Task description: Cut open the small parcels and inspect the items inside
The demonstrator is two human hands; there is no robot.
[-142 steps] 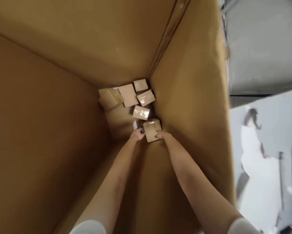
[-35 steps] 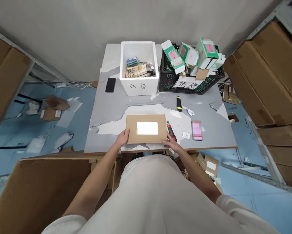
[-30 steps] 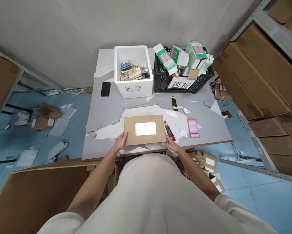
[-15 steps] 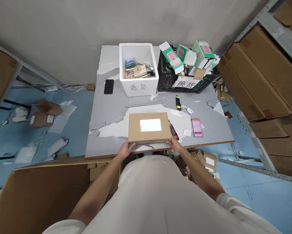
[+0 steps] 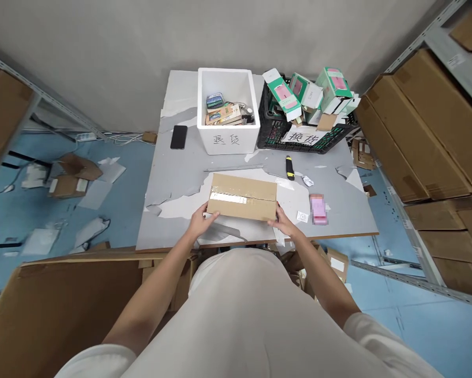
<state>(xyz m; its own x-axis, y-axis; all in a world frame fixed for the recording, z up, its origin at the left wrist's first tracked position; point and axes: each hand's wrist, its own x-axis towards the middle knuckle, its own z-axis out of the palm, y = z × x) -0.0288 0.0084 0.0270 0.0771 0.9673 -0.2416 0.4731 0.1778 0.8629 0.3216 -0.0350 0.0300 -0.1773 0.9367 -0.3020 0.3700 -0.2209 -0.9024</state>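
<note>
Taped cardboard carton (image 5: 243,197), gripped at both ends, seam looks uncut

Left hand (image 5: 201,220) on the carton's left end: thumb on the near long side, fingers wrapping the end. Right hand (image 5: 284,221) on the opposite end, thumb low at the near corner. Both sets of fingers hold the carton; those underneath are hidden. Carton lies between the two hands, above the near part of the worktable (image 5: 165,181). Cannot tell if its underside touches.

Face between the fingers: clear tape along a lengthwise seam, white label strip nearer the left fingers. No slit or raised flap visible. My reading: early stage. Carton is in hand and on view; its contents remain packed, and any opening is undone.

Beyond the right fingertips, well apart: yellow-and-black utility knife (image 5: 290,168), not held. Just right of the right fingers: small printed slip (image 5: 302,217), then a pink pack (image 5: 318,209), partly pixelated.

Farther ahead of the fingers: white foam bin (image 5: 230,140) with books and small goods; black plastic crate (image 5: 268,128) heaped with green-and-pink boxes (image 5: 285,97). Ahead and left of the left fingers: black smartphone (image 5: 179,137). Behind the left fingers, beside the table: large open cardboard box (image 5: 78,294).
</note>
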